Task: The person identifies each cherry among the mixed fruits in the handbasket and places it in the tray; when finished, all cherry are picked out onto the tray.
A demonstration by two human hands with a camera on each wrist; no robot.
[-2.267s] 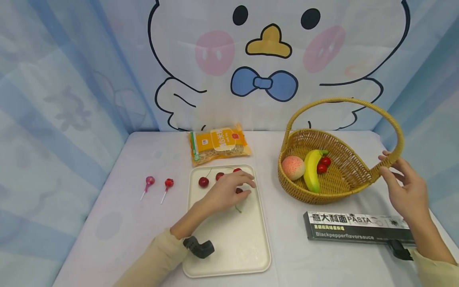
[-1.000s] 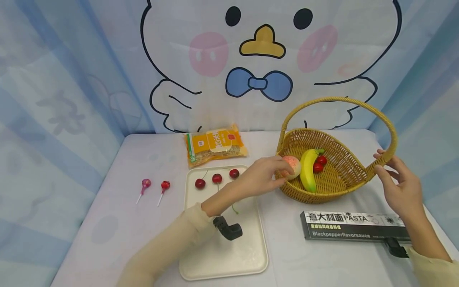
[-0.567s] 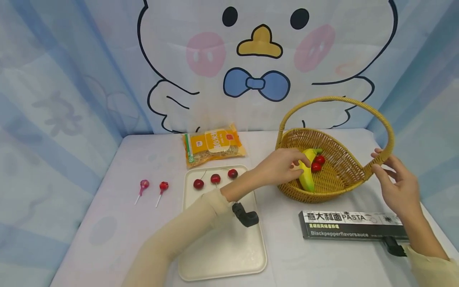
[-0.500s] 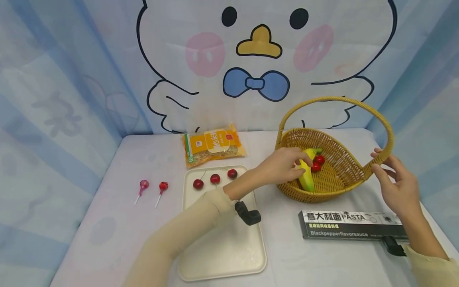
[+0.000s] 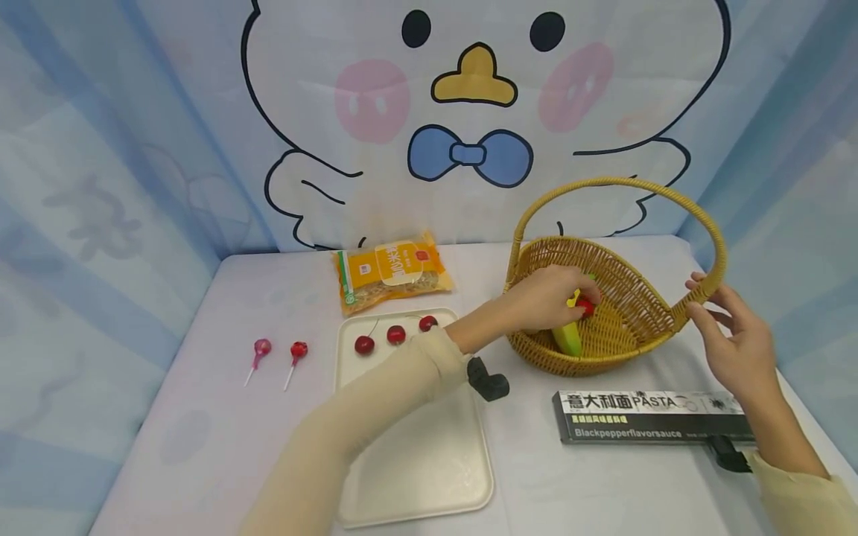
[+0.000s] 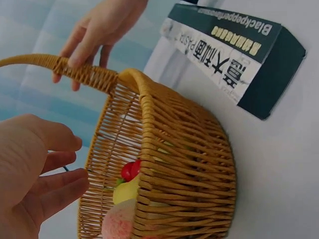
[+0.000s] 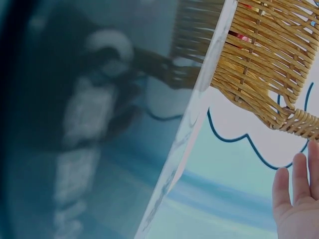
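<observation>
My left hand [image 5: 551, 298] is over the wicker basket [image 5: 606, 364], fingers bent loosely with nothing seen between them. In the left wrist view its fingertips stand apart from the fruit. Below it in the basket lie a yellow banana [image 5: 568, 339], partly covered by the hand, and small red fruits [image 6: 130, 170]. A pinkish peach [image 6: 118, 220] shows by the basket wall in the left wrist view; the hand hides it in the head view. My right hand [image 5: 740, 346] grips the foot of the basket's handle [image 6: 89, 74], thumb on one side and fingers on the other.
A cream tray [image 5: 429, 476] with dark red cherries [image 5: 396, 334] lies under the left forearm. Two lollipops [image 5: 261, 347] are at left, an orange grain packet [image 5: 393, 272] behind the tray. A black-and-white pasta box [image 5: 650, 417] lies before the basket, by the right wrist.
My left hand has moved right from the tray's cherries, over the peach and banana, to near the red fruits. The right hand stays on the handle. The head view has shifted slightly.
</observation>
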